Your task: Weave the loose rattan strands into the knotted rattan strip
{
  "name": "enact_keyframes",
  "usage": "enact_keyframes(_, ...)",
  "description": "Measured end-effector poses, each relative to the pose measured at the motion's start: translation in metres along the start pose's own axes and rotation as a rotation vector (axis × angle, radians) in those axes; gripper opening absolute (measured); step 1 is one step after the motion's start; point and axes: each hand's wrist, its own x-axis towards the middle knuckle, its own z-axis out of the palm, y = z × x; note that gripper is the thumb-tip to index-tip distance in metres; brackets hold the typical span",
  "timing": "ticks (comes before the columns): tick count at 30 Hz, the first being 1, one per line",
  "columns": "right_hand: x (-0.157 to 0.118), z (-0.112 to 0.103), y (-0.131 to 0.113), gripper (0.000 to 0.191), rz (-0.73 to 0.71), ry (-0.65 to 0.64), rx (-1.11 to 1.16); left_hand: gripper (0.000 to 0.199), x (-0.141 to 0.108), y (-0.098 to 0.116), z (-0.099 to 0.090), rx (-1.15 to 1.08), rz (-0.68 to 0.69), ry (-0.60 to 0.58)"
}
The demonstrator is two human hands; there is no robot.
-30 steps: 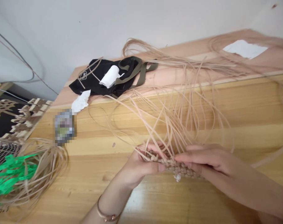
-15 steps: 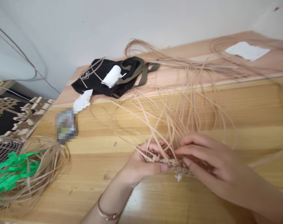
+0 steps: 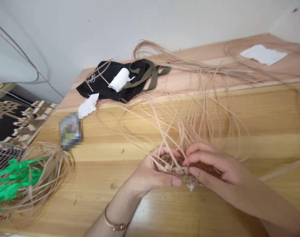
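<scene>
A small woven piece (image 3: 184, 174) of knotted tan strands is held above the table's near side, with a frayed white tuft on its near edge. My left hand (image 3: 150, 174) wraps its left end, thumb along the near side and fingers behind. At the rim, my right hand (image 3: 216, 168) pinches a thin strand (image 3: 185, 155) between thumb and fingertips. Many long loose strands (image 3: 179, 125) fan out from the weave away from me across the table. My right hand covers the right part of the piece.
On the wooden table (image 3: 103, 191) lie a black bag (image 3: 106, 82) with a paper roll (image 3: 119, 80) on it, crumpled paper (image 3: 88, 105), and a blurred-out item (image 3: 71, 131). A strand coil with green ties (image 3: 16, 177) sits left. More strands (image 3: 189, 64) and white paper (image 3: 263, 54) lie behind.
My right fingertips have shifted slightly left along the rim and closed round a strand. The woven piece has tilted a little, showing more of its inside. My left hand keeps its hold.
</scene>
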Motion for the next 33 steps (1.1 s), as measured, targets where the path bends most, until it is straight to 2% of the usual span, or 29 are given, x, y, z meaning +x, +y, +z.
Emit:
enact_keyframes(2,0.0011,-0.0006,0.0016,0.012,0.027,0.009,0.002,0.052,0.0001,0.0,-0.0006,-0.005,-0.013,0.026)
enact_keyframes(8,0.0005,-0.0009,0.0018,0.017,0.05,0.123,-0.032,0.036,0.0011,-0.0008,0.001,-0.012,0.022,0.036)
enact_keyframes(12,0.0001,-0.0023,-0.0014,0.017,0.061,0.15,-0.027,0.034,0.001,-0.0029,0.0016,-0.006,0.036,0.042)
enact_keyframes(27,0.002,-0.007,-0.002,0.017,0.117,0.098,0.084,0.037,-0.0005,-0.0051,-0.0019,0.047,0.056,0.0)
enact_keyframes(33,0.0002,-0.0086,0.0002,0.01,-0.011,0.008,-0.051,0.036,-0.0005,-0.004,-0.0002,0.069,0.06,-0.017)
